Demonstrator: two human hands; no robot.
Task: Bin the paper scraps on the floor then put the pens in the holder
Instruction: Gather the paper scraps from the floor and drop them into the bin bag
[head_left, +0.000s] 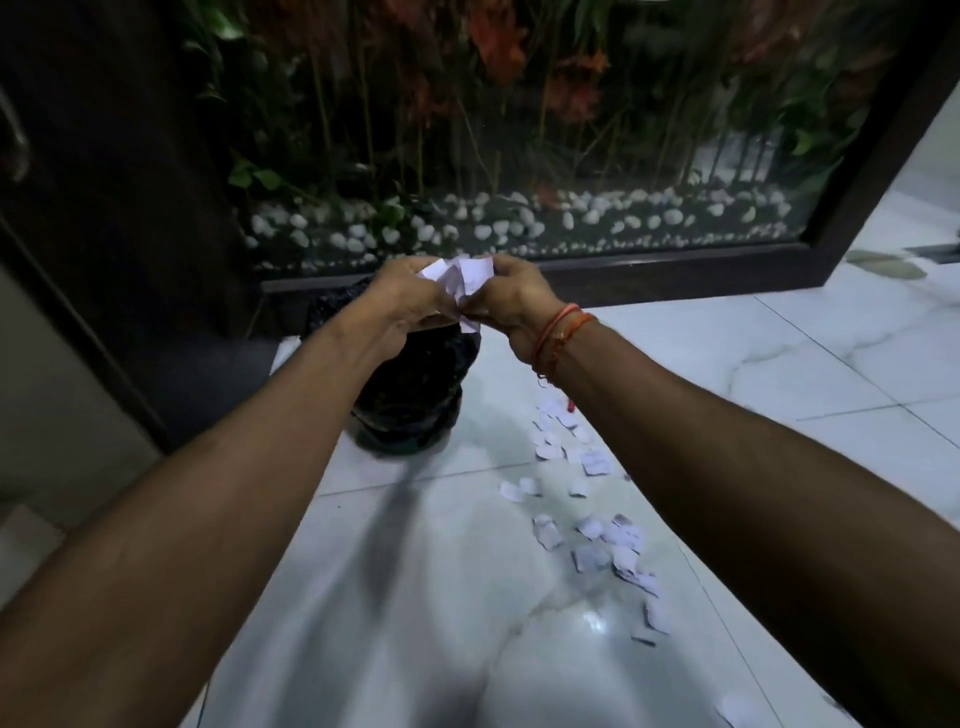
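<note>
A bunch of white paper scraps (460, 278) is held up between both hands above a bin lined with a black bag (415, 384). My left hand (408, 299) grips the bunch from the left; my right hand (506, 299), with red threads at the wrist, pinches it from the right. Several more paper scraps (597, 530) lie scattered on the white marble floor to the right of the bin. A small red object (570, 406) lies among the far scraps. No pens or holder show.
A glass panel in a dark frame (571, 270) with plants and white pebbles (493, 223) stands behind the bin. A dark door (104, 208) is at the left. Glossy floor tiles (779, 364) stretch right.
</note>
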